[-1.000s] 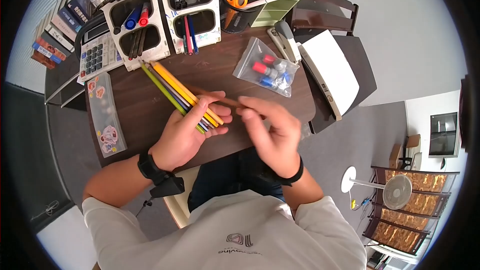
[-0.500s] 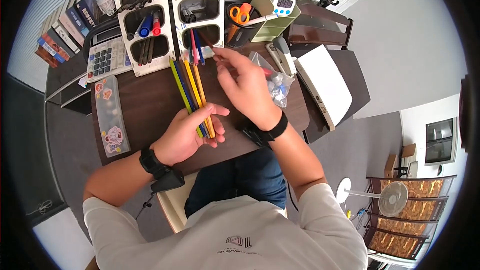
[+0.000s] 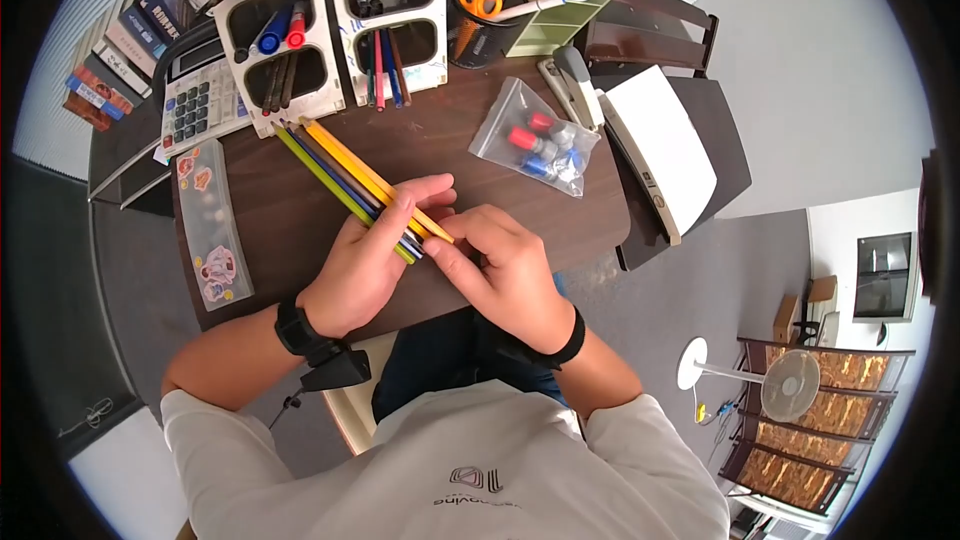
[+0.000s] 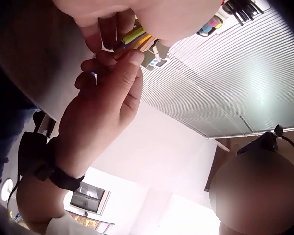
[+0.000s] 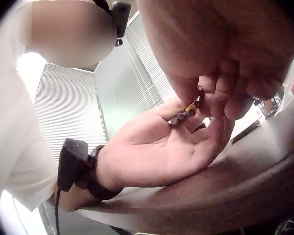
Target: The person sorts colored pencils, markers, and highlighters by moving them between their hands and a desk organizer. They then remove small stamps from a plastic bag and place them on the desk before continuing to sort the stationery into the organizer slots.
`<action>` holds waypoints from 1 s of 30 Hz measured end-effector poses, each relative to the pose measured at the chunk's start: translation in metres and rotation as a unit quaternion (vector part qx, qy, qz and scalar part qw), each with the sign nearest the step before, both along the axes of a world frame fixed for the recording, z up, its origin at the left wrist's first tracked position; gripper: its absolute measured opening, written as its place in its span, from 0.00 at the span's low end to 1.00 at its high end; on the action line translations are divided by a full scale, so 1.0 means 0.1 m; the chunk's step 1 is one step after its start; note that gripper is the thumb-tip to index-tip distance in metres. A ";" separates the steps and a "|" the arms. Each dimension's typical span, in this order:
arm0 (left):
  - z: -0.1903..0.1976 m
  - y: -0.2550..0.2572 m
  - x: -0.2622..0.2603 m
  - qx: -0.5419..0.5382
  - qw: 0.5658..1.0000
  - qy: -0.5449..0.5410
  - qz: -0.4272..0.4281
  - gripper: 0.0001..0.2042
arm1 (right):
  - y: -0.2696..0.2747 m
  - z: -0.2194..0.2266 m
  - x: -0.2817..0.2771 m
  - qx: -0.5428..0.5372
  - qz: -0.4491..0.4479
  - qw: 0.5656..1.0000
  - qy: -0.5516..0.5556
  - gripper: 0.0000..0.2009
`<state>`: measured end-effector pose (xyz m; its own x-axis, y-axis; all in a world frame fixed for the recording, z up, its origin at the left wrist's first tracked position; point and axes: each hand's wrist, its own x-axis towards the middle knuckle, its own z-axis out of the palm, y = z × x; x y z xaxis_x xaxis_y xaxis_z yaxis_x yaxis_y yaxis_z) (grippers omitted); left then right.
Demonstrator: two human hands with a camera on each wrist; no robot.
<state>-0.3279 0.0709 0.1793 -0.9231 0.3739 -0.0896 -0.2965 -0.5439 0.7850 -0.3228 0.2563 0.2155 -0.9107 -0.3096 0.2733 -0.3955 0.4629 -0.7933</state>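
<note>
A fanned bundle of colored pencils [image 3: 340, 180], green, blue, brown and yellow, lies across the palm of the left hand [image 3: 365, 265], held under its thumb. The right hand [image 3: 510, 275] pinches the lower end of a yellow pencil [image 3: 425, 221] at the bundle's right side. Both hands meet at the pencil ends in the left wrist view; the right wrist view shows several pencil ends [image 5: 181, 116] against the left palm. Other pencils [image 3: 382, 70], including a brown one, stand in the lower right compartment of the white organizer [image 3: 345, 40].
Left on the table [image 3: 480, 155] lies a clear sticker case [image 3: 213, 225], with a calculator [image 3: 200, 110] behind it. A bag of red and blue items [image 3: 540, 140], a stapler [image 3: 575, 88] and a black mesh cup [image 3: 480, 45] are at the right and back.
The right hand has come back from the organizer to the bundle, and the brown pencil it carried now stands in the lower right compartment. The bundle has tilted leftward since half a second ago.
</note>
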 end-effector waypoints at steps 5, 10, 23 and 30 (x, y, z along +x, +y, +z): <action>0.09 -0.02 -0.03 0.025 0.998 -0.051 -0.025 0.25 | 0.12 0.03 -0.01 -0.066 -0.059 0.991 0.096 0.08; 0.16 -0.11 -0.12 -0.002 0.991 -0.117 -0.062 0.23 | 0.38 0.15 -0.07 -0.280 -0.068 0.956 0.054 0.08; 0.17 -0.21 -0.18 -0.011 0.985 -0.110 -0.135 0.22 | -0.21 0.09 -0.98 -0.033 -0.011 0.994 0.104 0.17; 0.11 -0.14 -0.11 -0.027 0.993 -0.078 -0.084 0.23 | -0.14 0.04 -0.84 -0.019 0.018 0.994 0.110 0.21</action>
